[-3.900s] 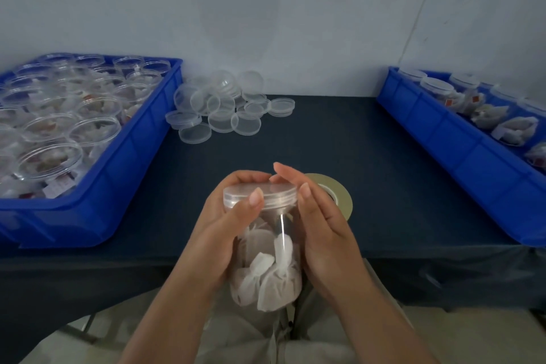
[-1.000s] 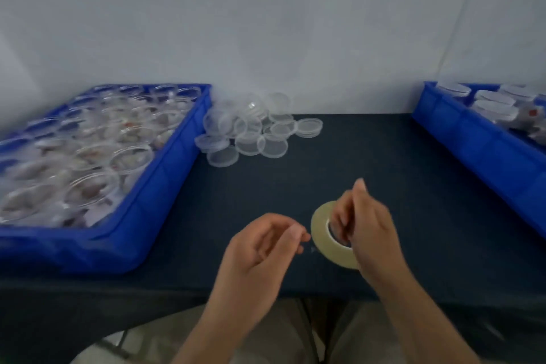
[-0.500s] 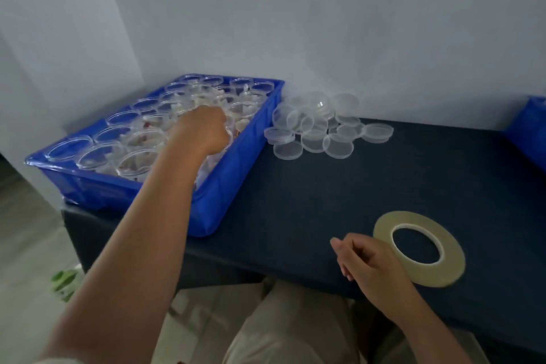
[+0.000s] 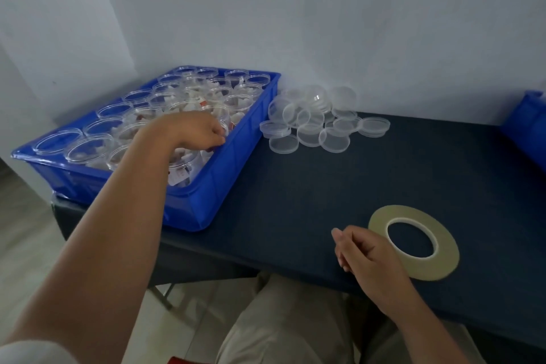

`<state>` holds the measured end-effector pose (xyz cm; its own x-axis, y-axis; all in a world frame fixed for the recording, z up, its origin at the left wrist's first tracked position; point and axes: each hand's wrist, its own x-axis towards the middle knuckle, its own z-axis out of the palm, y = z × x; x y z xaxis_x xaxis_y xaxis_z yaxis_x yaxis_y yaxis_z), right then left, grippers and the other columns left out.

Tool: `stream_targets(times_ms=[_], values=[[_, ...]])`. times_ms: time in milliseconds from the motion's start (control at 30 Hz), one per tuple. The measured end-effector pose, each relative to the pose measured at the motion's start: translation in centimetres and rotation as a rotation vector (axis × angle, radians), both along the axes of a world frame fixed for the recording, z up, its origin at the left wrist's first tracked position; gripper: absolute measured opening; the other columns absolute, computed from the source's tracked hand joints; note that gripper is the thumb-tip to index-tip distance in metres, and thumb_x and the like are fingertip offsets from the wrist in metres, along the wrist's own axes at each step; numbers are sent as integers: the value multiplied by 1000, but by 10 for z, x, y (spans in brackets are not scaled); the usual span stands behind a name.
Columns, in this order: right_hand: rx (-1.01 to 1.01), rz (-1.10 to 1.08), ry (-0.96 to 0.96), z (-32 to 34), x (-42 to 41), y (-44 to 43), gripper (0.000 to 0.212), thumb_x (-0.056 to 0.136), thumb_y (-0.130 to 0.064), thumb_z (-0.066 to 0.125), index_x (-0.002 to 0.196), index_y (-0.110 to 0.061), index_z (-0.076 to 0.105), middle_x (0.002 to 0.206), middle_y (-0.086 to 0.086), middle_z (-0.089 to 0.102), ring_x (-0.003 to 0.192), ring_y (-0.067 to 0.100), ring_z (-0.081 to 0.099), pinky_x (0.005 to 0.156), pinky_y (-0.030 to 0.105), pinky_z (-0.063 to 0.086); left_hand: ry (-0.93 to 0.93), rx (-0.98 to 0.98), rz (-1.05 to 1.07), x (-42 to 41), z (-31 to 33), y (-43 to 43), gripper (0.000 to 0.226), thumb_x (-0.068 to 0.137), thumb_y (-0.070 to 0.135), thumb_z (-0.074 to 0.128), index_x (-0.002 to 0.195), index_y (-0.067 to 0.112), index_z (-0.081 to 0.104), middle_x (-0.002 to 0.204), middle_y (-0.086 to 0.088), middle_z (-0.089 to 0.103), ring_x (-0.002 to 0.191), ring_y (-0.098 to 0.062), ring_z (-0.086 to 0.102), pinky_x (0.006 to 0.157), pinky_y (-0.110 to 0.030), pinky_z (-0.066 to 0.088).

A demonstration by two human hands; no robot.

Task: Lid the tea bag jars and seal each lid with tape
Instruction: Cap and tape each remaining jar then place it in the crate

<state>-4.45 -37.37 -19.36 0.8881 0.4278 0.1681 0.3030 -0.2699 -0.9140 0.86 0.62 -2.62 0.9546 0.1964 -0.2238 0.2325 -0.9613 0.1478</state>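
Note:
Several open clear jars of tea bags [image 4: 100, 127] fill a blue bin [image 4: 236, 162] at the left. My left hand [image 4: 198, 131] reaches into the bin near its right wall, and its curled fingers grip the rim of one open jar [image 4: 189, 165]. A heap of clear lids [image 4: 313, 124] lies on the table behind the bin's right corner. The roll of yellowish tape [image 4: 443, 263] lies flat near the front edge. Just left of the roll, my right hand [image 4: 363, 254] rests on the table with loosely curled fingers and holds nothing.
The dark blue table [image 4: 325, 186] runs to a white wall behind. A second blue bin [image 4: 529, 115] shows only its corner at the right edge. My lap and the floor lie below the table's front edge.
One second ago both hands were at the tape roll. The roll now lies flat on the table, my left hand has reached into the left bin, and my view has turned left.

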Motion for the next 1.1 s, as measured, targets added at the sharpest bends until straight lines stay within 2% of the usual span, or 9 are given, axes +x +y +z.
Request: stream_targets(times_ms=[267, 367, 533, 600, 733, 800, 967, 1033, 1100], values=[[28, 7, -1, 0, -1, -1, 49, 102, -55, 53, 68, -20, 56, 67, 3, 58, 63, 11, 56, 61, 19, 48, -283, 145, 45, -3, -9, -1, 11, 103, 26, 67, 104, 23, 77, 104, 3, 73, 94, -18, 67, 89, -42, 55], [7, 8, 0, -1, 0, -1, 49, 103, -57, 53, 70, -20, 57, 68, 3, 59, 63, 10, 56, 62, 19, 49, -530, 253, 58, -11, 9, -3, 21, 109, 29, 52, 113, 23, 72, 101, -1, 71, 84, -17, 62, 69, -36, 45], [-4, -29, 15, 3, 0, 3, 41, 96, -68, 55, 85, -30, 67, 84, -2, 70, 76, 9, 67, 71, 22, 55, -1013, 195, -112, -39, 54, -39, 19, 98, 46, 67, 100, 28, 67, 88, 7, 61, 86, -17, 55, 74, -37, 41], [39, -59, 29, 4, -3, 6, 38, 88, -75, 63, 113, -46, 67, 114, -18, 72, 106, 0, 69, 87, 17, 56, -984, 75, -217, -50, 61, -65, 17, 95, 51, 69, 95, 36, 64, 87, 13, 60, 81, -13, 55, 70, -33, 42], [143, -105, -9, 11, -6, 23, 114, 70, -81, 79, 164, -40, 27, 160, -32, 37, 148, -12, 34, 116, 11, 34, -690, -80, -502, -61, 35, -125, 16, 91, 56, 64, 94, 41, 62, 93, 18, 61, 86, 1, 57, 75, -28, 49], [194, -137, -59, 19, -3, 31, 121, 68, -74, 87, 164, -37, 24, 160, -25, 41, 148, -4, 39, 115, 18, 40, -579, -138, -643, -62, 5, -154, 18, 91, 56, 63, 95, 39, 64, 93, 19, 60, 88, 2, 56, 76, -22, 48], [282, -317, -101, 12, 3, 35, 82, 71, -38, 97, 131, -53, 43, 124, -20, 64, 114, 9, 68, 90, 36, 62, -639, -581, -747, -38, -62, -175, 15, 95, 48, 71, 106, 38, 73, 101, 18, 68, 96, -8, 64, 75, -17, 47], [228, -373, -118, 4, 5, 35, 84, 67, -40, 100, 128, -49, 43, 122, -28, 59, 113, 4, 65, 92, 27, 58, -760, -916, -461, -6, -78, -173, 11, 99, 47, 65, 104, 43, 74, 105, 17, 73, 98, -7, 69, 74, -14, 51], [181, -392, -152, 0, 6, 36, 87, 63, -46, 99, 127, -49, 41, 124, -35, 52, 119, -1, 59, 94, 14, 50, -776, -903, -123, 42, -95, -170, 13, 97, 52, 63, 93, 45, 73, 96, 22, 74, 92, 5, 68, 74, -12, 51]])
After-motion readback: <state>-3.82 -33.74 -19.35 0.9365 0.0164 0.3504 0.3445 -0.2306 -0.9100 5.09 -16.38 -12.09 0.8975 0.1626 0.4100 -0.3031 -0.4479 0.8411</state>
